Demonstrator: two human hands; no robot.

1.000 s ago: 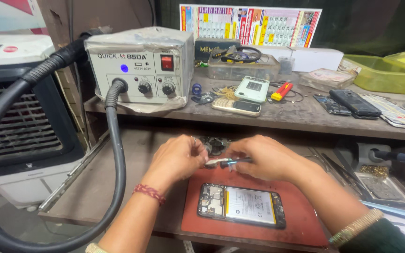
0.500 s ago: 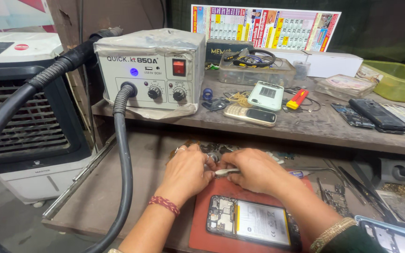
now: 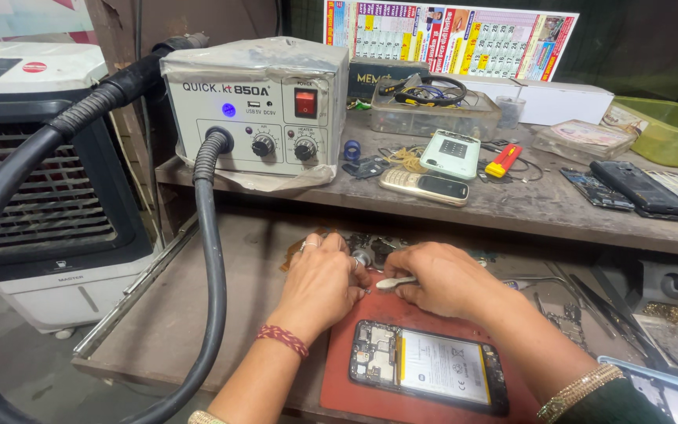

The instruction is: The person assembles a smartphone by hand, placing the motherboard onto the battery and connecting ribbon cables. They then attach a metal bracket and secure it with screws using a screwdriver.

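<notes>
While your head has dipped closer over the last second, your hands have barely shifted: both are still bunched together at the top edge of the red mat (image 3: 339, 392). Your left hand (image 3: 319, 283) is curled, fingers pressed down on some small part by the clutter of loose parts (image 3: 374, 245); what it pins is hidden under the fingers. Your right hand (image 3: 445, 279) pinches a slim silver tool (image 3: 395, 283), its tip pointing left to meet your left fingertips. So the fine work goes on at the same spot as before, and nothing has been lifted away.

Just below your hands, the opened phone (image 3: 431, 375) lies flat on the mat, back off, untouched. At your left, the hot-air station (image 3: 256, 106) sits on the shelf (image 3: 527, 212), its hose (image 3: 209, 259) looping down past your left wrist.
</notes>
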